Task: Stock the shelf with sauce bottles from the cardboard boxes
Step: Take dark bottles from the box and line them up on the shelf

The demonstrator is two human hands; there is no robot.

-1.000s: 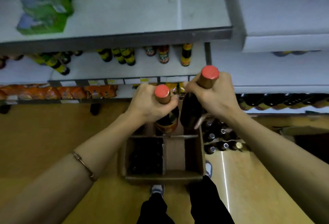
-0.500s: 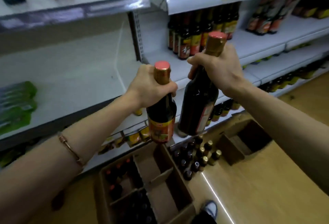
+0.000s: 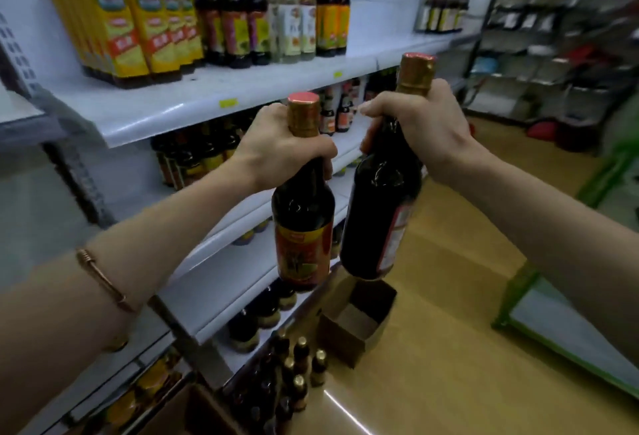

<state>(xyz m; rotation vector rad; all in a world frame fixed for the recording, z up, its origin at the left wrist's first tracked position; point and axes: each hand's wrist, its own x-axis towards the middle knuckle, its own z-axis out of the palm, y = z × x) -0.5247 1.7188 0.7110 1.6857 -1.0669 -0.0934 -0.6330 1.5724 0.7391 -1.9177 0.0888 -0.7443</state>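
Both hands gripped bottles by the neck: the left hand (image 3: 276, 147) held a dark glass sauce bottle with a red-and-yellow label (image 3: 302, 227), the right hand (image 3: 425, 126) a second dark gold-capped bottle (image 3: 380, 206) just beside it; both hung in front of the white metal shelf (image 3: 193, 106). Below, an open brown cardboard box (image 3: 356, 320) sat on the wooden floor (image 3: 449, 348) near loose small bottles (image 3: 297, 365).

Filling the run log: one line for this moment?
left hand: grips left bottle | right hand: grips right bottle | both raised before shelf
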